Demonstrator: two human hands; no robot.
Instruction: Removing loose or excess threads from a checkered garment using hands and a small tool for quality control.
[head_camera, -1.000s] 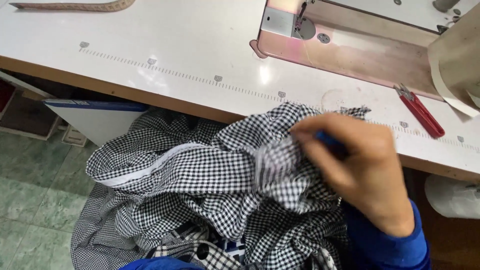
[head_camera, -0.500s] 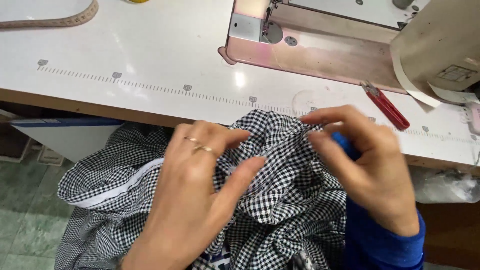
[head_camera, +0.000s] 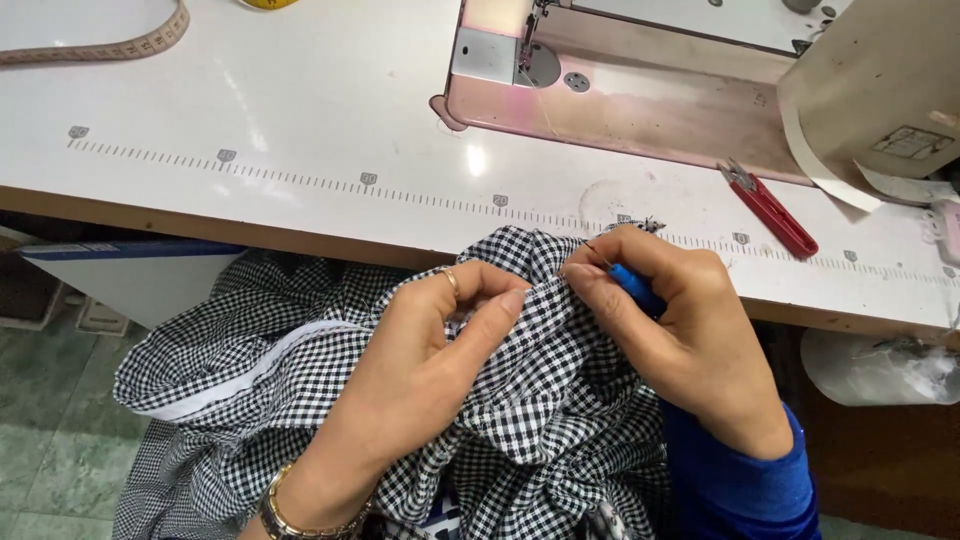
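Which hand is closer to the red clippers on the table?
The right hand. It sits just below and to the left of the red clippers, holding a blue tool at the checked fabric. The left hand grips the fabric much farther left.

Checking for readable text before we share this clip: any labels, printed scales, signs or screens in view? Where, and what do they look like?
Label plate: sewing machine body, top right; small pale rectangle, dark print.
Printed ruler scale: along white table; grey ticks, small square markers.
Tape measure: top left; beige curved strip.
No screens or signs.
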